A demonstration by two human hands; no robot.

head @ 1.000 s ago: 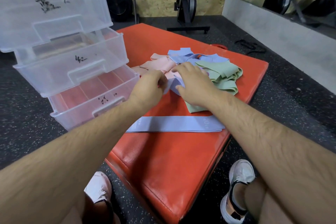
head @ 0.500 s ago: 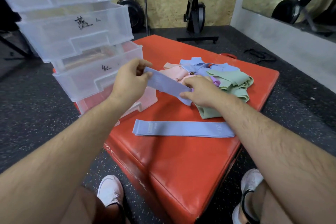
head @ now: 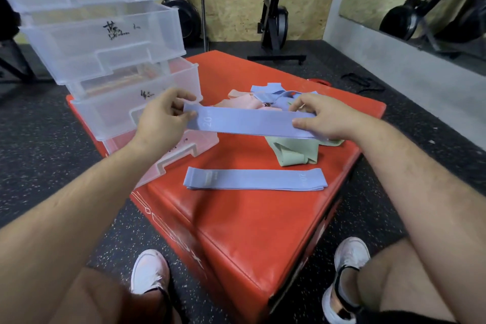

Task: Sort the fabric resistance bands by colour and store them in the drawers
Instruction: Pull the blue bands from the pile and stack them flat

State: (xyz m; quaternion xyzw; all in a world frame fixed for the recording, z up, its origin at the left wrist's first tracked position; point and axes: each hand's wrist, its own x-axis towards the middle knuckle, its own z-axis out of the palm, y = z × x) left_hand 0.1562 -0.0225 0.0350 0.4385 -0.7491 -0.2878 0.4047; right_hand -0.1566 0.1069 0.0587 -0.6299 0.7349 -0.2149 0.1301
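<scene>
Left hand [head: 160, 118] and right hand [head: 322, 117] pinch opposite ends of blue band [head: 247, 122], stretched flat; second blue band [head: 255, 179] lies below, drawers [head: 105, 42] left.

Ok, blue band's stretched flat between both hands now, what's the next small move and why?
Probably lower it onto the flat blue band lying on the red mat. The held band hangs level between the left hand and right hand, same colour and shape as the one below, so stacking them starts a blue pile for the drawers.

Two hands, left hand [head: 160, 118] and right hand [head: 326, 118], holding a blue band [head: 247, 122] flat above the red mat [head: 236, 218], near clear drawers [head: 105, 42].
</scene>
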